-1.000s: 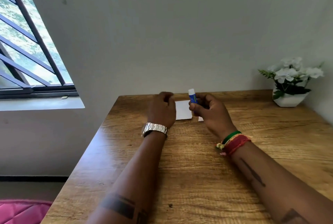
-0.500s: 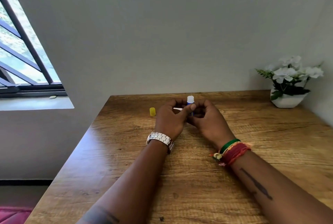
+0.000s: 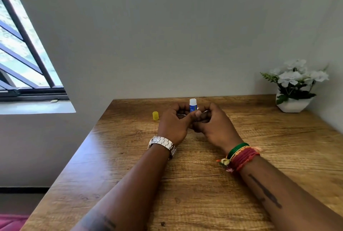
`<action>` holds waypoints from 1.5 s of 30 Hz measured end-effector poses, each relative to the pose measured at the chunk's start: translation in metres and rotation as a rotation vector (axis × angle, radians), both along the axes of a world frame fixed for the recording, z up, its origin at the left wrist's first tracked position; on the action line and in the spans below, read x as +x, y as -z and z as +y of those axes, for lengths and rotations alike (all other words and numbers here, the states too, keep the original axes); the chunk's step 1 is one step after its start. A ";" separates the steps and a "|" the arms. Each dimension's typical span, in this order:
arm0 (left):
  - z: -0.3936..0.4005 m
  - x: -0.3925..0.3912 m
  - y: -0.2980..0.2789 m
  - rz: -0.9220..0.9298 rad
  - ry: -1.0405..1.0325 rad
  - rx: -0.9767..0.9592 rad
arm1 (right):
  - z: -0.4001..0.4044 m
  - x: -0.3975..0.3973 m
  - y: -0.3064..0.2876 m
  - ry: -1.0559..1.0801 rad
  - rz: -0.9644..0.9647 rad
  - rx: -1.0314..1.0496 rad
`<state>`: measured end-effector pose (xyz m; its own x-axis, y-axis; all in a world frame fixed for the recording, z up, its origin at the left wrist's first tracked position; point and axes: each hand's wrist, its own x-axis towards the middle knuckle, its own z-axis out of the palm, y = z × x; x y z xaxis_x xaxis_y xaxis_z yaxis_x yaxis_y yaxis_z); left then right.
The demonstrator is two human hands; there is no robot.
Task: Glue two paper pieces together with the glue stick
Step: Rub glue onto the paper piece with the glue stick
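Both the left hand [image 3: 173, 124] and right hand [image 3: 213, 123] are curling their fingers around the upright, uncapped glue stick [image 3: 193, 105], while the yellow cap [image 3: 155, 115] is lying just left on the wooden table [image 3: 278, 147].

The glue stick [image 3: 192, 105], blue with a white top, is held upright and uncapped. Its yellow cap [image 3: 155, 115] is stood on the table, off to the left. The paper's mostly hidden.

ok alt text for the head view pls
Both hands, left hand and right hand, hold an uncapped glue stick upright over a wooden table. Its yellow cap stands to the left; a flower pot sits far right.
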<state>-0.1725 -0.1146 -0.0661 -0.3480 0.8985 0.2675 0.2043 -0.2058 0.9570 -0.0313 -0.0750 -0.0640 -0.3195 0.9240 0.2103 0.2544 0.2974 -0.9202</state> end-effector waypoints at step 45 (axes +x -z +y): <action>0.001 -0.011 0.001 0.185 -0.080 -0.011 | -0.001 -0.007 0.012 -0.171 -0.001 -0.153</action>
